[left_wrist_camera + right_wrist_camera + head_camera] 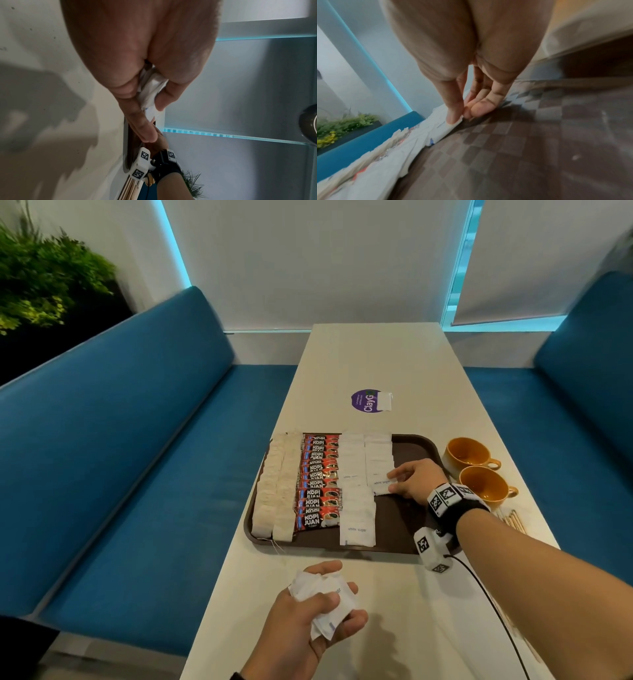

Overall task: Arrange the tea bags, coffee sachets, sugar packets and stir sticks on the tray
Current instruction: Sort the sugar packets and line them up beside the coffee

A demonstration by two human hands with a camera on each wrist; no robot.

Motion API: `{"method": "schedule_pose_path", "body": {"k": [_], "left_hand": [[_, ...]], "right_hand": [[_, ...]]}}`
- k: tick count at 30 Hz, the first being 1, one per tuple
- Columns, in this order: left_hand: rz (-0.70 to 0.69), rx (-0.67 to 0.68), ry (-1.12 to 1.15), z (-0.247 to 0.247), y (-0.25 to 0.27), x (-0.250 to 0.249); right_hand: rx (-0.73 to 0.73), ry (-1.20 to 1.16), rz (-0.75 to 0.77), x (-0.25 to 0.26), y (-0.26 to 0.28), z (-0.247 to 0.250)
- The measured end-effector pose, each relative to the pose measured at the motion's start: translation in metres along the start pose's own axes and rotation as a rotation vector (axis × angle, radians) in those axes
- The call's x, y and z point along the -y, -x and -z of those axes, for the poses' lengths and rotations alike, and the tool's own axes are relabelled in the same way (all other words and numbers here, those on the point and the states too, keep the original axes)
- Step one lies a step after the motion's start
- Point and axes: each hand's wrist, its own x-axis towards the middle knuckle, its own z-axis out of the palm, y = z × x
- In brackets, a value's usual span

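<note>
Right hand (pixel 416 482) pinches white sugar packet (pixel 383 487) at near end of second sugar column, brown tray (pixel 416 448) centre. Left hand (pixel 320 616) at 6 o'clock off tray, clenched round bunch of sugar packets (pixel 320 599)

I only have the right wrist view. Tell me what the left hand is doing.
Observer: The left hand grips a bunch of sugar packets above the table, nearer the person than the tray.
Operator: Report where the stir sticks are.
Observer: The stir sticks lie on the table right of the tray, near two orange cups.
Operator: Say how far the sugar has got.
Observer: One sugar column runs the tray's full length; the second, where the right hand pinches a packet, reaches about halfway.
</note>
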Motion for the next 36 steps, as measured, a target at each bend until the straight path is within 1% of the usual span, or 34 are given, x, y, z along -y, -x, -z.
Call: {"method": "schedule_pose_path", "body": {"k": [2,6,10,13,17,19,21,23,25,27,28,32,36], "left_hand": [[0.000,0.007,0.010,0.002,-0.001,0.000],[0.007,0.015,0.039,0.003,-0.002,0.001],[0.010,0.045,0.086,0.005,0.002,-0.002],[-0.039,0.058,0.079,0.001,0.010,-0.005],[-0.092,0.073,0.067,-0.005,0.018,-0.006],[-0.100,0.110,0.057,-0.009,0.024,-0.005],[-0.119,0.135,0.024,-0.014,0.029,-0.003],[-0.129,0.143,-0.017,-0.018,0.034,0.000],[-0.132,0.150,-0.069,-0.022,0.039,0.003],[-0.142,0.144,-0.155,-0.025,0.043,0.005],[-0.150,0.134,-0.187,-0.026,0.046,0.007],[-0.173,0.080,-0.214,-0.031,0.052,0.014],[-0.178,0.035,-0.172,-0.033,0.052,0.022]], "right_hand": [[0.009,0.069,0.006,0.003,-0.003,-0.002],[0.021,0.118,-0.012,0.005,-0.006,-0.002],[-0.002,0.071,0.007,0.005,-0.001,0.006],[-0.062,0.025,0.034,0.008,0.012,0.016],[-0.088,-0.033,0.113,0.026,0.059,0.027],[-0.051,-0.079,0.173,0.036,0.095,0.028],[0.027,-0.106,0.247,0.044,0.135,0.026],[0.140,-0.154,0.288,0.048,0.174,0.020],[0.256,-0.215,0.303,0.045,0.208,0.012],[0.335,-0.308,0.294,0.035,0.233,0.002],[0.339,-0.361,0.281,0.028,0.243,-0.003],[0.262,-0.599,0.239,0.006,0.270,-0.013],[0.201,-0.689,0.227,-0.002,0.282,-0.017]]}}
